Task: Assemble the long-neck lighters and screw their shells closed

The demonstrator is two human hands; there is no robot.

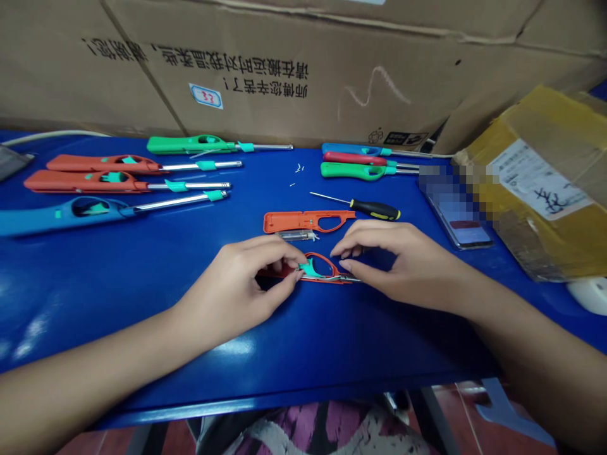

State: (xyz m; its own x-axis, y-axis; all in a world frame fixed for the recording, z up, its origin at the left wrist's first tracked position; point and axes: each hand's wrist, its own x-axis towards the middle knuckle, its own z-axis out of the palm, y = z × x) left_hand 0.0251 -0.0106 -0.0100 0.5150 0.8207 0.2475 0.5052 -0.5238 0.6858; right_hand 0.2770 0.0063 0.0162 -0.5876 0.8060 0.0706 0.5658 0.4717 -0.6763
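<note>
My left hand (246, 278) pinches a teal trigger (310, 268) at the opened orange half-shell (327, 258) of a long-nosed gas lighter. That half-shell lies on the blue table, its handle end mostly hidden beneath my left fingers. A thin white wire runs inside it toward the metal rod (351, 279). Just right of the guard loop, my right hand (393, 253) hovers with loosely curved fingers, thumb and index slightly apart; nothing shows between them. Just behind are a clear fuel tank (298, 235) and the other orange half-shell (294, 221).
A black-and-yellow screwdriver (377, 209) and small screws (298, 168) lie farther back. Several assembled lighters, including a blue one (66, 215), rest at left; a green one (351, 170) is among those at right. A phone (458, 215), a taped box (535, 240) and a large carton (237, 57) border the table.
</note>
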